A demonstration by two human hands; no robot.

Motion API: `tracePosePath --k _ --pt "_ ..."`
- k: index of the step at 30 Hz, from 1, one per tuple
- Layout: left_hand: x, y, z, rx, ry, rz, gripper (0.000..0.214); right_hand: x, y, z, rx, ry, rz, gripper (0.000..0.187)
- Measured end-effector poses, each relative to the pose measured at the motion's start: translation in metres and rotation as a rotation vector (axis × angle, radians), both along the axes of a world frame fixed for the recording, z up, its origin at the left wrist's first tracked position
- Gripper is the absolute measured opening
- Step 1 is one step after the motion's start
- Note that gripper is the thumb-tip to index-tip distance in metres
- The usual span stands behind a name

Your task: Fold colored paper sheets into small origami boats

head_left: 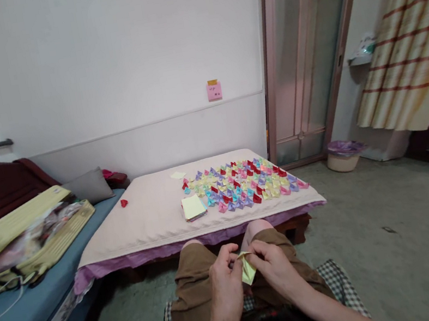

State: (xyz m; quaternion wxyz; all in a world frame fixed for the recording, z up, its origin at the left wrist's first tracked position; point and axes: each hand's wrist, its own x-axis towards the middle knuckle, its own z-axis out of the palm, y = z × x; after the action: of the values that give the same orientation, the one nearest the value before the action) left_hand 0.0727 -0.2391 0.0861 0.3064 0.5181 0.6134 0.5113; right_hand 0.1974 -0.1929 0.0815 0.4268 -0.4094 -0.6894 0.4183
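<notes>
Just above the brown shorts (193, 286) of a seated person, a small piece of folded yellow paper (248, 271) is held up between two hands. The left hand (224, 280) pinches its left side with thumb and finger, and the right hand (275, 266) pinches it near the top right. The paper comes to a point at the bottom, and fold lines show on its front. Past the knees is a low table with a cream cloth (143, 225) on top and a purple cloth (124, 262) peeking out below. Lots of little folded paper shapes (239, 185) sit close together on the right part of the table, in red, pink, blue, purple, yellow and green. Just left of them is a stack of square paper (193, 207) with a pale yellow sheet on top. Behind the stack lies a loose pale sheet (178, 175), and one red paper shape (124, 203) sits far off to the left, all alone. A pink note (214, 92) is stuck to the wall. On the blue couch (30, 315) at the left, a yellow suitcase (62, 235) lies open near a gray cushion (88, 187). At the right, a tub (341, 161) with a purple bag stands on the floor by the sliding door (298, 57).
</notes>
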Motion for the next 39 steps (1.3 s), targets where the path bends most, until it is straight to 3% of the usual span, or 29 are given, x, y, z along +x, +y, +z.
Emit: tracePosePath --k 6,12,17,21,26,33,39 --pt "-0.001 -0.001 0.001 0.012 0.024 -0.045 0.026 -0.001 -0.002 -0.005 0.106 -0.061 -0.010 0.030" --pt "0.001 -0.002 0.001 0.003 0.040 -0.064 0.026 -0.001 -0.002 -0.001 0.113 -0.080 0.006 0.027" --pt "-0.002 0.002 -0.004 0.008 0.065 -0.028 0.027 0.002 0.000 0.005 0.008 -0.049 0.028 0.021" --pt "-0.004 0.003 -0.003 0.011 0.066 0.044 0.028 0.005 0.004 0.005 -0.175 0.006 0.131 0.017" --pt "-0.004 0.000 0.001 0.029 0.032 0.029 0.028 0.007 0.006 0.000 -0.346 0.068 0.204 0.011" --pt "0.000 -0.002 0.002 0.044 0.102 0.013 0.031 0.002 0.004 -0.005 -0.358 0.136 0.203 0.009" --pt "-0.003 0.001 0.001 -0.025 -0.022 -0.027 0.040 0.007 0.005 0.001 -0.333 0.169 0.213 0.018"
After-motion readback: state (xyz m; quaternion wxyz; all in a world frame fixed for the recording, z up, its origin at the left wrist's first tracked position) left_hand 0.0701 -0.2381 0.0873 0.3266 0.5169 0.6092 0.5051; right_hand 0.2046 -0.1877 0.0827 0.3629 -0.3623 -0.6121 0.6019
